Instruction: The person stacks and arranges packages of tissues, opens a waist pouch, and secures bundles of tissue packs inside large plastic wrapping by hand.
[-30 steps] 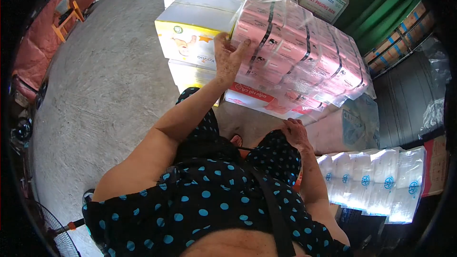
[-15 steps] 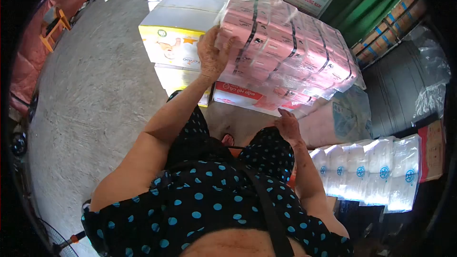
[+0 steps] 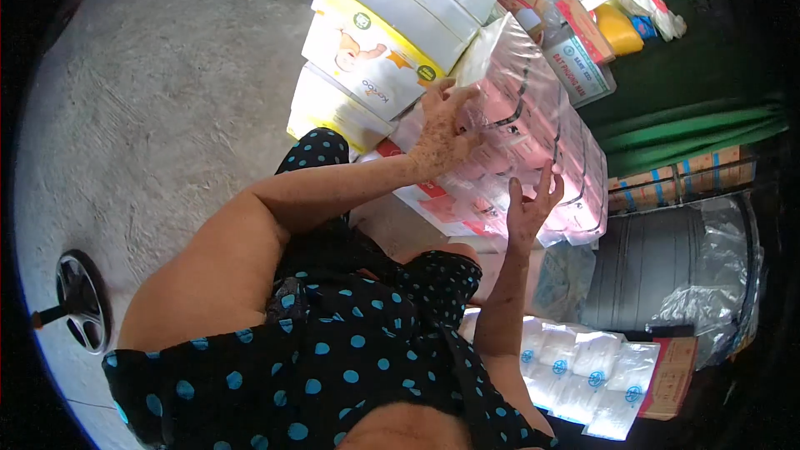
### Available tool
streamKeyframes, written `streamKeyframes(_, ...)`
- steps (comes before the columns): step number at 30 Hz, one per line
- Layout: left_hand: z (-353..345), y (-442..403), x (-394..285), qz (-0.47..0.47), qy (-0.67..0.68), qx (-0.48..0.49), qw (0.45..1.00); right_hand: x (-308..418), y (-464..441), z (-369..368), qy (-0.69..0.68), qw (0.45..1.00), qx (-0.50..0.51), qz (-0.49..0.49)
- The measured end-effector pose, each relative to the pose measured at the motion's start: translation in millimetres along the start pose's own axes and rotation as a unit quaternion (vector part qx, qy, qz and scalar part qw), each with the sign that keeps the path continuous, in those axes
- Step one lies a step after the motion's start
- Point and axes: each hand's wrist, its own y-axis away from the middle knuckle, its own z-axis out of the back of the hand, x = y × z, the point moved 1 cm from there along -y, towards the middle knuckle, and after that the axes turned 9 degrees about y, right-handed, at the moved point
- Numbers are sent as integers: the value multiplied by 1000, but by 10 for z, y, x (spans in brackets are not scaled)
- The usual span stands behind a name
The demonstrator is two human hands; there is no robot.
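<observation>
A large bundle of pink packs (image 3: 567,150) in clear plastic wrap, crossed by black bands, stands in front of me. My left hand (image 3: 446,129) lies at its left end with the fingers spread and bent. It seems to touch the plastic. My right hand (image 3: 533,204) is raised at the near side of the bundle, thumb and fingers apart, with nothing held. Whether its fingertips touch the wrap I cannot tell. Under the bundle a red and white carton (image 3: 425,198) shows in part.
White and yellow diaper cartons (image 3: 367,67) are stacked to the left of the bundle. Clear-wrapped white packs (image 3: 575,371) lie at lower right, near a grey plastic-wrapped roll (image 3: 642,267). A green curtain (image 3: 692,146) hangs behind. A black wheel-shaped base (image 3: 82,300) stands on the concrete floor.
My view has turned. My right hand has risen from beside my knee to the bundle's near side, fingers spread. My left hand stays at the bundle's left end, its fingers more spread.
</observation>
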Motion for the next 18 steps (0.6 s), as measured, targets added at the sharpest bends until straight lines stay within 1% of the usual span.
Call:
streamKeyframes(2, -40, 60, -44, 24, 8, -14, 1000, -100, 11, -51, 20, 999, 8, 29)
streamKeyframes(5, -73, 160, -77, 89, 107, 26, 990, -179, 26, -98, 51, 997, 16, 62)
streamKeyframes(6, -61, 187, -87, 95, 109, 20, 989, -184, 22, -89, 95, 993, 13, 73)
streamKeyframes(8, -40, 229, -122, 63, 112, 45, 991, -203, 12, -67, 181, 979, 5, 95)
streamKeyframes(9, -37, 252, -131, 46, 113, 58, 991, -218, 9, -61, 184, 978, 11, 98)
streamKeyframes(12, -50, 302, -138, 32, 104, 44, 993, -274, -16, -68, 231, 965, 8, 121)
streamKeyframes(14, -55, 329, -142, 25, 99, 35, 994, -313, -24, -80, 222, 967, 13, 122)
streamKeyframes(17, -44, 389, -159, -9, 98, 38, 994, -386, -25, -109, 201, 972, 20, 120)
streamKeyframes(18, -34, 407, -157, -5, 99, 36, 994, -415, -27, -114, 185, 975, 22, 120)
